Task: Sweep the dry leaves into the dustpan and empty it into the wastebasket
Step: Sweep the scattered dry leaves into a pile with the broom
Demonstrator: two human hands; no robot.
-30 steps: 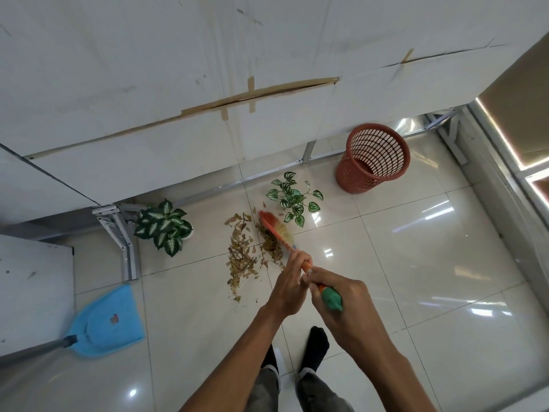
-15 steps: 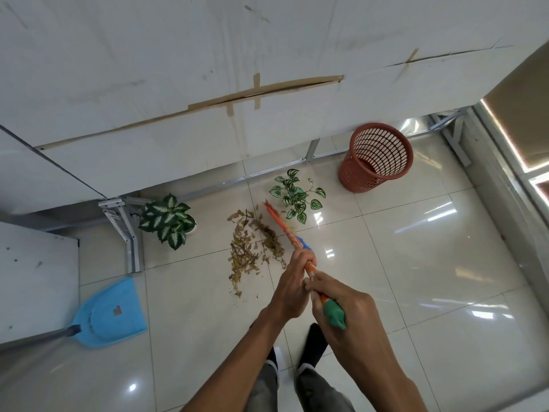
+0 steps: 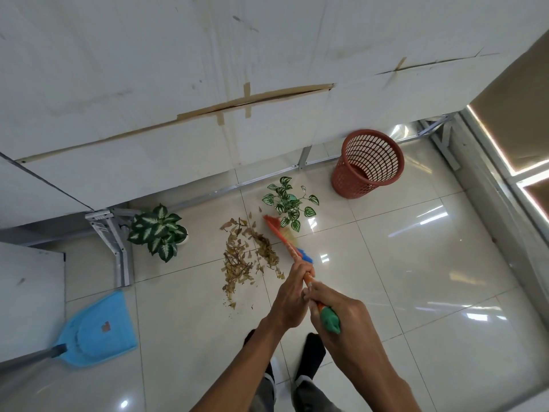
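Now | L hand (image 3: 289, 295), R hand (image 3: 341, 318) grip broom (image 3: 289, 246) | leaves (image 3: 246, 257) piled btwn dustpan (image 3: 98, 331), wastebasket (image 3: 350, 181)

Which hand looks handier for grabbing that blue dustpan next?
Probably the left. The dustpan lies on the floor at the person's left, beyond the dry leaves. Both hands grip the broom; the left hand sits nearer that side, and the right hand, by the green end, could hold the broom alone.
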